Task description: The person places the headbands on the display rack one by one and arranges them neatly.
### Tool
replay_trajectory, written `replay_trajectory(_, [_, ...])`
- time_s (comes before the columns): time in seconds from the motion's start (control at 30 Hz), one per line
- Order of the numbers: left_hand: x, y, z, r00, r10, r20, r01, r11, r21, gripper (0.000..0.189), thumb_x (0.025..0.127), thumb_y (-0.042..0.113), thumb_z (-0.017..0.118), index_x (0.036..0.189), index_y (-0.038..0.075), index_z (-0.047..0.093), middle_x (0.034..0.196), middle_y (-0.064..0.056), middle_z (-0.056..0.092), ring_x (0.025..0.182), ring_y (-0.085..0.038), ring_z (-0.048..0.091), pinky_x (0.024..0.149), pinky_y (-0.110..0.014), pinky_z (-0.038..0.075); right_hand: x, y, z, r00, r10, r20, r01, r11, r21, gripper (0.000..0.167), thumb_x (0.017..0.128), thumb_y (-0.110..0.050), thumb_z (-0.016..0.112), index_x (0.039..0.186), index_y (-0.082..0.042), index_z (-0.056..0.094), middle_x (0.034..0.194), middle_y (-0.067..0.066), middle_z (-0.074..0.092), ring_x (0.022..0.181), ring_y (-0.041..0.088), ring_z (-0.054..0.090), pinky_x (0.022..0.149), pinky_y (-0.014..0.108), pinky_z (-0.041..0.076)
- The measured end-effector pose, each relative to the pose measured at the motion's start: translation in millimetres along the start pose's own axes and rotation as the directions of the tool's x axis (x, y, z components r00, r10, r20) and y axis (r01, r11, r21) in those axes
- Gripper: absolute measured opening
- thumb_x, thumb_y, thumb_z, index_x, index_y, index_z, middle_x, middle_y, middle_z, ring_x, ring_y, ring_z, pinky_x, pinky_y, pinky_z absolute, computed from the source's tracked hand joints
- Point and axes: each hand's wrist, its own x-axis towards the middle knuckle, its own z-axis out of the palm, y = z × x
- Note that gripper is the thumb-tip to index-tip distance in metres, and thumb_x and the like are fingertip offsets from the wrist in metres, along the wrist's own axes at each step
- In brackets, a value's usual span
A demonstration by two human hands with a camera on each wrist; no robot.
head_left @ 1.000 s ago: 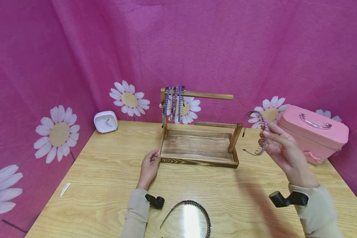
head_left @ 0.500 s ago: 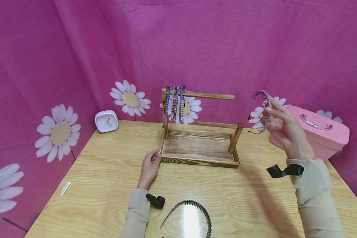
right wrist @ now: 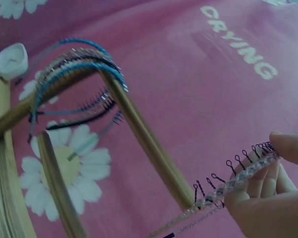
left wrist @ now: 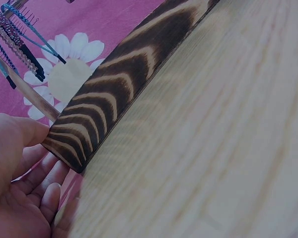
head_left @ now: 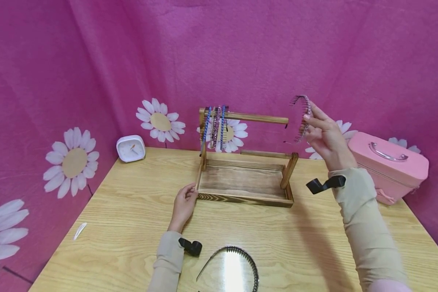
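My right hand (head_left: 324,140) pinches a pale, beaded toothed headband (head_left: 308,110) between thumb and fingers. The headband is held up in the air by the free end of the upper bar (head_left: 259,118) of a wooden headband stand (head_left: 244,199). In the right wrist view its beaded band (right wrist: 238,179) overlaps the bar's tip, wire teeth facing up. Several blue, pink and sparkly headbands (head_left: 222,127) hang at the bar's left end. My left hand (head_left: 184,205) grips the front left corner of the stand's tray base, thumb on the wood and fingers curled in the left wrist view (left wrist: 25,173).
A dark toothed headband (head_left: 253,263) lies on the table (head_left: 131,227) near me. A white hair clip (head_left: 80,231) lies at the left. At the back left stands a white clock (head_left: 130,149), at the right a pink case (head_left: 388,162). The stand's lower bar (head_left: 264,154) points left.
My right hand has lifted the headband and carried it leftward, from in front of the pink case to beside the upper bar's end. The left hand stays at the stand's corner.
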Motion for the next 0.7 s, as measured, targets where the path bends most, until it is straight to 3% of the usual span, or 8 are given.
replay_trajectory(0.1, [-0.4,0.2,0.6,1.000,-0.001,0.001,0.001,1.000,0.001,0.033,0.097,0.008,0.054,0.128,-0.003,0.059,0.115,-0.021,0.059,0.105,-0.029,0.059,0.091,-0.036,0.048,9.0,15.1,7.8,0.998,0.008,-0.058,-0.011,0.999,-0.047,0.044,0.094,0.009,0.052,0.132,-0.013,0.057,0.094,0.006,0.063,0.073,0.015,0.056,0.060,0.024,0.042])
replay_trajectory(0.23, [-0.3,-0.4,0.8,1.000,0.003,0.002,-0.003,1.000,0.007,0.033,0.097,0.008,0.054,0.129,-0.003,0.059,0.115,-0.021,0.059,0.105,-0.029,0.059,0.092,-0.037,0.049,24.7,40.9,19.6,0.992,0.014,-0.124,-0.027,0.994,-0.104,0.062,0.094,0.009,0.051,0.150,-0.014,0.038,0.093,0.002,0.061,0.074,0.012,0.054,0.064,0.021,0.042])
replay_trajectory(0.33, [0.1,-1.5,-0.8,1.000,0.001,-0.002,-0.001,1.000,0.006,0.034,0.097,0.007,0.054,0.129,-0.003,0.058,0.115,-0.021,0.059,0.105,-0.029,0.059,0.091,-0.036,0.048,37.8,63.9,29.2,0.987,0.011,-0.162,-0.042,0.980,-0.194,0.063,0.096,0.008,0.046,0.154,-0.010,0.027,0.095,-0.002,0.059,0.076,0.009,0.053,0.067,0.019,0.042])
replay_trajectory(0.5, [-0.5,-1.4,-0.9,1.000,0.005,0.004,-0.005,1.000,-0.007,0.033,0.097,0.007,0.054,0.129,-0.003,0.058,0.115,-0.021,0.058,0.105,-0.029,0.058,0.092,-0.037,0.048,50.1,95.3,38.9,0.983,0.018,-0.180,-0.061,0.969,-0.241,0.060,0.098,0.008,0.042,0.154,-0.009,0.028,0.105,-0.004,0.061,0.083,0.006,0.056,0.079,0.020,0.044])
replay_trajectory(0.7, [-0.1,-0.4,-0.5,1.000,0.002,0.012,-0.002,1.000,-0.011,0.034,0.097,0.007,0.054,0.129,-0.003,0.058,0.115,-0.020,0.058,0.105,-0.029,0.058,0.093,-0.038,0.048,55.0,112.5,47.1,0.986,-0.002,-0.167,-0.034,0.977,-0.210,0.060,0.095,0.009,0.048,0.151,-0.008,0.033,0.103,-0.002,0.066,0.082,0.008,0.059,0.075,0.019,0.047])
